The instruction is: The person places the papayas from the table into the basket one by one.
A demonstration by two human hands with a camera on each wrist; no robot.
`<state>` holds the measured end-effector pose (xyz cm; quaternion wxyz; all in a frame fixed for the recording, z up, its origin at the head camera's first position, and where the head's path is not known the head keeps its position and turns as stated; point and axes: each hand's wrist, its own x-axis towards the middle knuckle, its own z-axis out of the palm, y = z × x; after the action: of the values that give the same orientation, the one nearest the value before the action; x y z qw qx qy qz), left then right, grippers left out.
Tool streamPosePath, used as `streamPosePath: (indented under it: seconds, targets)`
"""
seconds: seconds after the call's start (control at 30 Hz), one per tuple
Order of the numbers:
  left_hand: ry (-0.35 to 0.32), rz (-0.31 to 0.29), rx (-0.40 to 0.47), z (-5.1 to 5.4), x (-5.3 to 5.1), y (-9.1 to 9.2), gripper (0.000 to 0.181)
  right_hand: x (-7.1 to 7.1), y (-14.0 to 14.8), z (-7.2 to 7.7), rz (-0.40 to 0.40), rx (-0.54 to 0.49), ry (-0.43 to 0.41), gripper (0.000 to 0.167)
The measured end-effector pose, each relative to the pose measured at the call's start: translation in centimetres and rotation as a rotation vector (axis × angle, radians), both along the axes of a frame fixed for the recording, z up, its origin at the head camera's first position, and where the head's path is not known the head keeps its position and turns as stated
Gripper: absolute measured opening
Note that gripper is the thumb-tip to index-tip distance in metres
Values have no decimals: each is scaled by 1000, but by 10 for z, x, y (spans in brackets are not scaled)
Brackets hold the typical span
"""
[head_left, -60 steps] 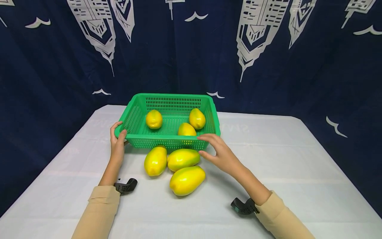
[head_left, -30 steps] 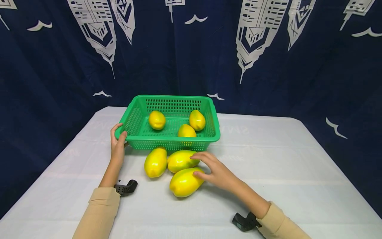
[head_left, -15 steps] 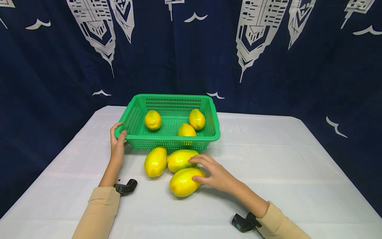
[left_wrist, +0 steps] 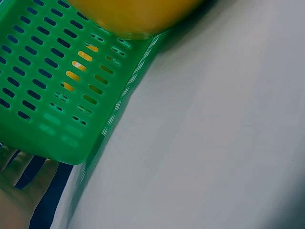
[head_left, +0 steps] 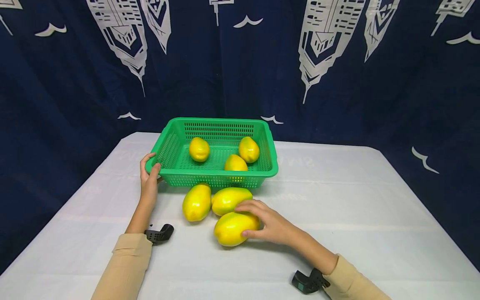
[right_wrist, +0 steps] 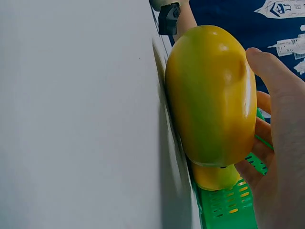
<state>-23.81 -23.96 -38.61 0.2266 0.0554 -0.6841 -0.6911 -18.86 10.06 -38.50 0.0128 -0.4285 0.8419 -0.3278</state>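
Note:
My left hand (head_left: 150, 178) grips the near left corner of the green basket (head_left: 210, 171), thumb over the rim. Three yellow papayas lie inside: one on the left (head_left: 199, 149), one on the right (head_left: 249, 150), one by the front wall (head_left: 236, 163). In front of the basket sit a left papaya (head_left: 197, 202), a middle papaya (head_left: 231, 200) and the nearest papaya (head_left: 235, 229). My right hand (head_left: 271, 223) curls round the right end of that nearest one, thumb in front, fingers behind. The right wrist view shows this papaya (right_wrist: 209, 95) close, with the thumb at its edge.
The table (head_left: 367, 216) has a white cover. Behind it hangs a dark blue curtain (head_left: 232, 75) with white building prints. A black wrist camera (head_left: 160, 234) sits on the left arm, another black camera (head_left: 309, 281) on the right arm.
My right hand has come from the basket's front rim down and toward me, then onto the nearest papaya. The left papaya in the basket shifts slightly sideways. My left hand stays on the basket.

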Motion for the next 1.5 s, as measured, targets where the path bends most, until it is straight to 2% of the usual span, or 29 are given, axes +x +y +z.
streamPosePath:
  seconds: [0.6,0.87,1.1,1.5]
  targets:
    - [0,9,-14,0,-1,0,40,-1,0,-5,40,31,31,55]
    - [3,-4,2,1,0,-1,41,0,1,-5,41,68,-16,63]
    - [-14,-5,-17,1,0,1,42,1,2,-6,28,107,-65,67]
    - [-18,2,-12,1,0,0,42,2,-1,-4,24,114,-53,65]
